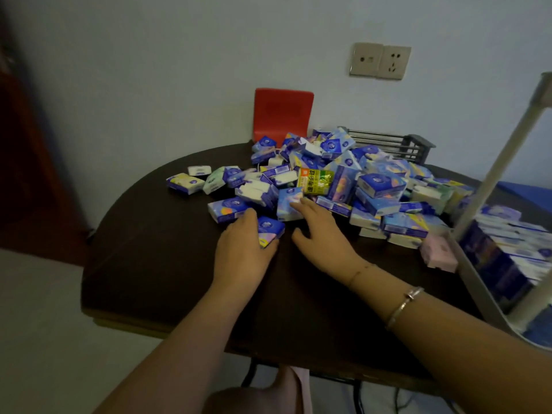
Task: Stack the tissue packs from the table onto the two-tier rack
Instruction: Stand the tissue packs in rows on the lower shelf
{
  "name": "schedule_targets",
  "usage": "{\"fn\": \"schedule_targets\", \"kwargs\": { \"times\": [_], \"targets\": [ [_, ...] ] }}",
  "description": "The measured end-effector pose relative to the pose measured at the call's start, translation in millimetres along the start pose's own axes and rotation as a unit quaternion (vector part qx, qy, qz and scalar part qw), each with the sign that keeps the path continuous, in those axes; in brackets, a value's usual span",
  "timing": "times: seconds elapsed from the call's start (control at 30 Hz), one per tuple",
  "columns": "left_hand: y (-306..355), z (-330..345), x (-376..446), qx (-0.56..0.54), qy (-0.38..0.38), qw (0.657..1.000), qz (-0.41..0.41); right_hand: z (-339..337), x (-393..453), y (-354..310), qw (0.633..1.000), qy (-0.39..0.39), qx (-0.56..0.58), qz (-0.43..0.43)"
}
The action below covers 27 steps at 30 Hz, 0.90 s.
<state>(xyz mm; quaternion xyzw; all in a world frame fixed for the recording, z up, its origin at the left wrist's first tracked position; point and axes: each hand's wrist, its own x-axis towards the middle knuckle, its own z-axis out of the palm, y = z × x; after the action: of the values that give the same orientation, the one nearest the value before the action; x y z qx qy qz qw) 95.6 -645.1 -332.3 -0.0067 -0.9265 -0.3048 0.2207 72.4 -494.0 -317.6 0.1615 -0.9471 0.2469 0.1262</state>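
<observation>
A heap of small tissue packs (343,180), mostly blue and white, covers the far part of the dark round table (167,264). My left hand (242,246) is curled over a blue pack (270,230) at the near edge of the heap, fingers wrapped on its left side. Just right of it, my right hand (322,231) lies spread on the table, its fingertips touching another blue pack (289,203). The grey two-tier rack (478,282) stands at the right edge, with rows of packs (513,249) stacked in its lower tier.
A yellow-green packet (316,180) lies among the packs. A pink pack (439,252) sits by the rack's corner. A red chair back (282,115) and a grey wire basket (394,144) stand behind the heap by the wall. The table's near edge curves in front of me.
</observation>
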Motion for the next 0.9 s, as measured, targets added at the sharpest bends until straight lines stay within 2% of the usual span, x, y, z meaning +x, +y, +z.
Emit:
{"fn": "schedule_targets", "kwargs": {
  "times": [0.07,0.17,0.27,0.33,0.5,0.57,0.6,0.63,0.7,0.73,0.8,0.9],
  "targets": [
    [2,-2,-1,-0.031,-0.006,0.999,-0.011,4,14,3,0.999,-0.020,-0.033,-0.003],
    [-2,-5,1,-0.153,0.024,0.985,-0.076,10,24,12,0.989,-0.068,-0.133,-0.009],
    [-5,-9,2,-0.248,0.064,0.960,-0.113,10,17,15,0.986,-0.001,-0.153,-0.059],
    [-4,-10,2,-0.273,0.057,0.954,-0.109,10,9,12,0.985,0.046,-0.139,-0.094],
    [-7,-8,3,-0.266,0.015,0.957,-0.116,10,-1,-1,0.994,0.048,-0.079,-0.067],
    [-7,-9,4,-0.284,0.015,0.952,-0.114,11,-1,-2,0.999,0.049,-0.002,-0.023],
    [-7,-10,4,-0.308,0.017,0.945,-0.112,10,-1,-4,0.996,0.053,0.075,0.009],
    [-7,-10,4,-0.338,0.018,0.935,-0.111,9,-2,-8,0.983,0.058,0.170,0.047],
    [-8,-10,5,-0.388,0.011,0.915,-0.105,6,-5,-17,0.928,0.049,0.354,0.102],
    [-8,-8,5,-0.401,0.005,0.910,-0.104,5,-6,-22,0.906,0.040,0.410,0.101],
    [-7,-7,5,-0.405,0.001,0.909,-0.100,7,-10,-31,0.886,0.015,0.461,0.057],
    [-5,-9,2,-0.422,0.004,0.901,-0.100,9,-15,-39,0.892,-0.027,0.451,-0.008]
  ]
}}
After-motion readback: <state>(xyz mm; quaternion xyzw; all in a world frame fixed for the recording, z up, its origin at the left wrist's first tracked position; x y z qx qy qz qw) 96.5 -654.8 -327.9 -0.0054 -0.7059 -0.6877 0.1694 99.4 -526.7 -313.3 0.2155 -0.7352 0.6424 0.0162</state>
